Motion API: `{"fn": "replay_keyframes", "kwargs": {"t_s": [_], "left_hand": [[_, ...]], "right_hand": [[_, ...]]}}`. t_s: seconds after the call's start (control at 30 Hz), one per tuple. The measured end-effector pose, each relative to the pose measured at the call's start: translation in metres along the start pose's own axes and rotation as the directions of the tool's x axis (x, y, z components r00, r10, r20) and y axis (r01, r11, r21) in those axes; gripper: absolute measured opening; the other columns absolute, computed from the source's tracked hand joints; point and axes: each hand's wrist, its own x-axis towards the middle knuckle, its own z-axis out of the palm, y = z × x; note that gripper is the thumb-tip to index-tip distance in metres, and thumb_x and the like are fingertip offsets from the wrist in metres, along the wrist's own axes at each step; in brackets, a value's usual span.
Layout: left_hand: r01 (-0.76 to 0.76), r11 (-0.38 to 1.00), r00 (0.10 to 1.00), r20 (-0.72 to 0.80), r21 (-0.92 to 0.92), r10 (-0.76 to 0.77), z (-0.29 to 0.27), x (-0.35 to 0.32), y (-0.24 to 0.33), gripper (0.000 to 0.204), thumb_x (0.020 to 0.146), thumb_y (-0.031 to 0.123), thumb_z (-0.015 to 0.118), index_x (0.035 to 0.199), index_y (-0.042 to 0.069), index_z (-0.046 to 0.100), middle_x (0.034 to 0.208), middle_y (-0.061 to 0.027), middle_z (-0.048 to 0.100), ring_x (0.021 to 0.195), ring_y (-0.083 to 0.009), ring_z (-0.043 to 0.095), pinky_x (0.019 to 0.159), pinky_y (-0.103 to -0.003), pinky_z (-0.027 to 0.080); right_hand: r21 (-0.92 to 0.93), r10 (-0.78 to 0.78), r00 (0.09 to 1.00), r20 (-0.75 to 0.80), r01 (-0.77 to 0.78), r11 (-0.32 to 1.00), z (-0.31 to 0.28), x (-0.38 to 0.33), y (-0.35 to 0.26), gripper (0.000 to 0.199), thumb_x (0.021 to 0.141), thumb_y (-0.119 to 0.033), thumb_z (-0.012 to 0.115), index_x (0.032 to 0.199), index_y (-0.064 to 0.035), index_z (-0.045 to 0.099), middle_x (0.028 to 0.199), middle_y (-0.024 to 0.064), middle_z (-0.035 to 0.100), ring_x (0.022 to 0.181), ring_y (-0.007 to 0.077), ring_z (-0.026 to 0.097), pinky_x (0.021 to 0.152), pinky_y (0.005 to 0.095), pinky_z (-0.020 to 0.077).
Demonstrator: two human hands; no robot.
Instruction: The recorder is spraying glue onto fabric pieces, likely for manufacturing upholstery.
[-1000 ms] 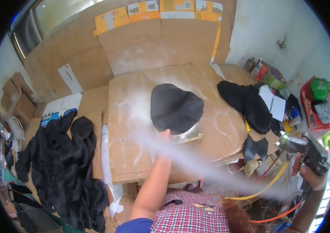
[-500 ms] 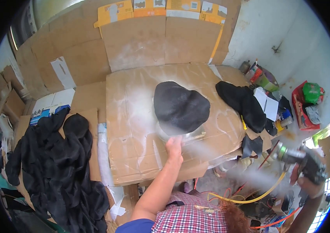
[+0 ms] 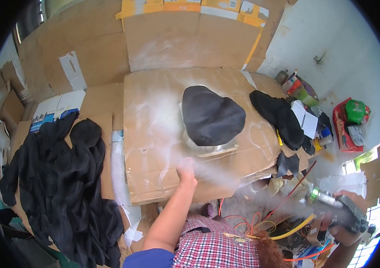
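Note:
A black, rounded sheet of fabric or leather (image 3: 212,117) lies on a pale, rounded stand (image 3: 217,151) in the middle of the cardboard-covered table (image 3: 149,178). My left hand (image 3: 186,169) is just in front of the stand, apart from the black sheet. Its fingers look closed with nothing in them, though mist blurs them. On the right, my right hand (image 3: 348,223) grips a spray gun (image 3: 333,206). From its nozzle a whitish mist streams leftward, across the table's front edge and past my left hand. A yellow hose (image 3: 293,228) runs to the gun.
A heap of black cut pieces (image 3: 65,178) covers the left side. More black pieces (image 3: 279,118) lie at the table's right, next to white paper (image 3: 305,119). Cardboard panels (image 3: 163,42) stand behind. A red bag (image 3: 348,129) sits by the wall. Orange hoses (image 3: 243,223) cross the floor.
My left hand has let go of the black sheet's near edge and drawn back to the left. The spray gun has moved a little left and down, still spraying.

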Motion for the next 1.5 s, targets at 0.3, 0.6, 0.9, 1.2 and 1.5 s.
{"fn": "replay_keyframes", "kwargs": {"t_s": [0.3, 0.6, 0.9, 1.2, 1.5], "left_hand": [[-0.008, 0.998, 1.000, 0.012, -0.059, 0.008, 0.005, -0.007, -0.002, 0.018, 0.074, 0.001, 0.059, 0.091, 0.006, 0.056, 0.081, -0.0025, 0.056, 0.063, -0.0140, 0.054, 0.059, -0.025, 0.045], [-0.100, 0.995, 0.987, 0.124, 0.004, 0.099, 0.071, -0.009, -0.001, 0.012, 0.076, 0.008, 0.064, 0.086, 0.007, 0.057, 0.080, -0.0012, 0.057, 0.070, -0.0136, 0.054, 0.065, -0.026, 0.045], [-0.110, 0.993, 0.993, -0.043, -0.037, 0.108, 0.111, -0.011, -0.010, 0.009, 0.077, 0.014, 0.063, 0.082, 0.010, 0.056, 0.080, -0.0018, 0.059, 0.072, -0.0138, 0.055, 0.065, -0.030, 0.043], [-0.097, 0.928, 0.985, -0.168, -0.359, 0.038, 0.089, -0.036, 0.000, 0.010, 0.075, 0.012, 0.060, 0.083, 0.013, 0.054, 0.078, -0.0013, 0.055, 0.076, -0.0154, 0.054, 0.068, -0.036, 0.044], [-0.183, 0.839, 0.973, 0.031, -0.512, 0.231, 0.003, -0.078, 0.135, 0.013, 0.078, 0.019, 0.053, 0.085, 0.009, 0.056, 0.084, -0.0027, 0.059, 0.076, -0.0170, 0.057, 0.069, -0.036, 0.050]], "right_hand": [[0.032, -0.026, 0.999, -0.019, 0.027, 0.999, -0.008, -0.003, 0.008, 0.076, 0.061, -0.033, 0.079, 0.118, 0.0046, 0.045, 0.084, 0.0120, 0.059, 0.058, 0.0147, 0.060, 0.053, 0.0234, 0.0495], [-0.055, -0.085, 0.995, 0.047, 0.088, 0.995, -0.040, 0.016, 0.052, 0.070, 0.058, -0.032, 0.079, 0.113, 0.0026, 0.052, 0.084, 0.0127, 0.061, 0.070, 0.0195, 0.062, 0.066, 0.0285, 0.0478], [0.295, -0.079, 0.995, 0.060, 0.058, 0.954, -0.058, 0.079, 0.109, 0.071, 0.062, -0.017, 0.075, 0.122, 0.0063, 0.043, 0.076, 0.0110, 0.060, 0.061, 0.0145, 0.059, 0.055, 0.0255, 0.0500], [0.468, -0.134, 0.989, 0.069, 0.087, 0.880, -0.033, 0.133, 0.134, 0.076, 0.071, -0.017, 0.069, 0.133, 0.0049, 0.032, 0.075, 0.0074, 0.056, 0.065, 0.0149, 0.057, 0.060, 0.0268, 0.0492], [0.542, -0.237, 0.924, 0.301, 0.038, 0.839, 0.035, 0.158, 0.155, 0.069, 0.073, -0.014, 0.067, 0.133, 0.0024, 0.035, 0.077, 0.0061, 0.057, 0.068, 0.0142, 0.057, 0.065, 0.0254, 0.0467]]}}
